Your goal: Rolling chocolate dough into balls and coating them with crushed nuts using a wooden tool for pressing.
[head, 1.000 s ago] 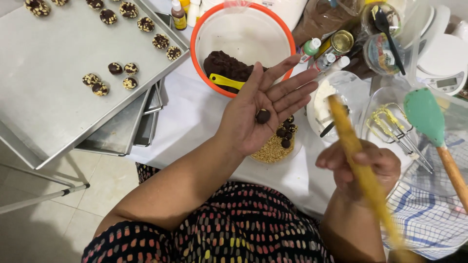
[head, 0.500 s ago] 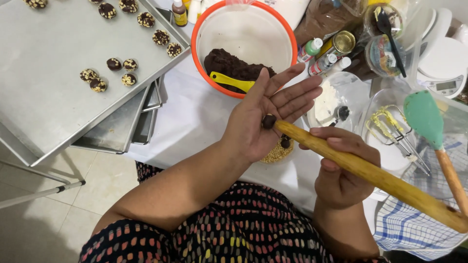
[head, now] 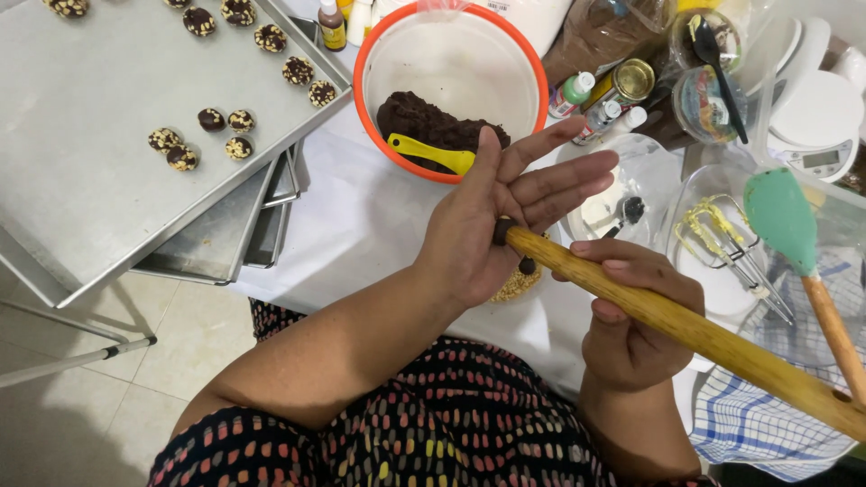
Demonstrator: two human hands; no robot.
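The left hand [head: 492, 225] lies flat, palm up and fingers spread, in the middle of the scene, just in front of the bowl [head: 370, 54]. On the palm sits a small dough ball [head: 502, 231], dark brown. The hand does not close on it; the ball only rests there. The right hand [head: 631, 320] is closed around a wooden stick [head: 686, 329], gripping it near its left end, with the thumb on top.

The step in hand, as I judge it, is pressing a dent into the ball: the tip of the stick touches the ball on the palm. The next move asks for a light, straight push along the stick, with the palm kept level, so that the ball does not split or roll off. How deep the tip sits already, I cannot tell.

The long axis of the stick runs from the near right to the far left. Its working end points left and a little far, at the palm; the other end leaves the view at the right edge, below a green spatula [head: 780, 216].

The bowl is white with an orange rim and holds dark dough [head: 428, 122] and a yellow scraper [head: 433, 153]. On the far left, a metal tray [head: 81, 216] carries small balls [head: 239, 120] coated with pale crumbs. A dish of crumbs [head: 514, 284] shows partly under the left hand.
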